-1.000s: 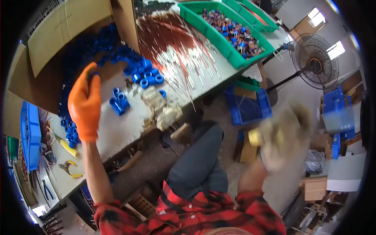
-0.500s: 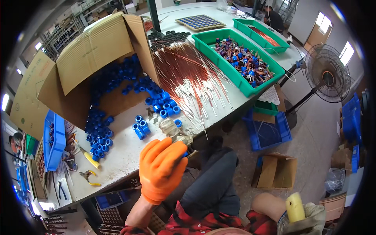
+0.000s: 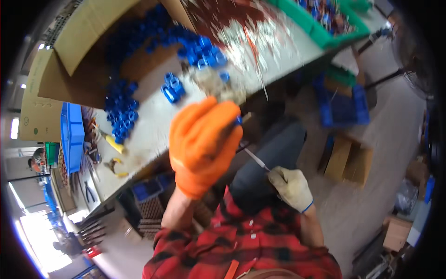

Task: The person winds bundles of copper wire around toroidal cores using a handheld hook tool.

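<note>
My left hand (image 3: 204, 149), in an orange glove, is curled closed in front of the table's edge. A bit of a blue ring-shaped part (image 3: 239, 120) shows at its fingertips; the rest of it is hidden. Lower right, over my thigh, my right hand (image 3: 292, 188) in a cream glove is closed on a slim pale shaft (image 3: 256, 159) that points up toward the left hand. Its other end is hidden in the glove. Past the left hand, on the table, lie a small cluster of blue ring-shaped parts (image 3: 172, 87) and a crumpled clear-brownish thing (image 3: 211, 81), blurred.
An opened cardboard box (image 3: 69, 86) with many blue parts covers the back left. Yellow-handled pliers (image 3: 114, 167) lie near the front edge. Red wires (image 3: 218, 21) with pale ends and a green tray (image 3: 320, 35) are far right. A blue crate (image 3: 341, 107) stands on the floor.
The view has swung and blurred. My right hand, earlier at the lower right with a thick yellow cylinder, has come left toward the left hand with a slim shaft showing. The left hand stays closed.
</note>
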